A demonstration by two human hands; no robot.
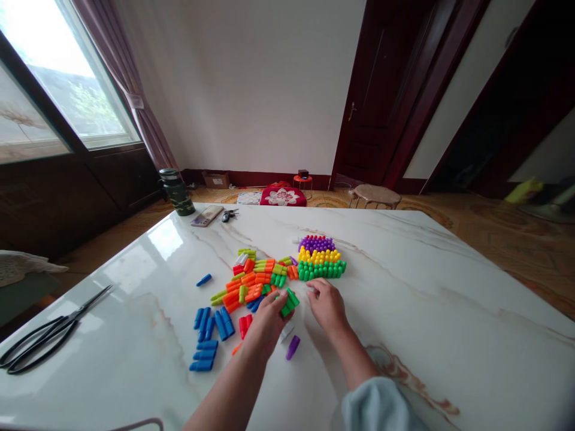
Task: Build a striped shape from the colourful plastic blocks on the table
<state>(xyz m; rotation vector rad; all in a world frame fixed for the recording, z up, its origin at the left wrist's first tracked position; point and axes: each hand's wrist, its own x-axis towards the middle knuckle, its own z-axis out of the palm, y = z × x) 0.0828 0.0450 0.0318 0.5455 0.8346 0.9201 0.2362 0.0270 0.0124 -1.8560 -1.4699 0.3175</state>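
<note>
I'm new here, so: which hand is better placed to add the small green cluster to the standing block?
Probably the left hand: its grip holds the small green plastic peg cluster, close to the purple, yellow and green peg block. The right hand rests empty beside it.

Bright daylight from window [63, 72] top L, blown out white. Glare patch on glossy table [449, 287] nr far-L corner, w/ paler sheen across it. Rest evenly lit; shadows soft & weak under blocks [251, 281]. Door [381, 90] side darker. Wide-angle distortion: edges bend, table stretches. Centre sharp, sleeve [381, 407] at btm slightly blurred.
</note>
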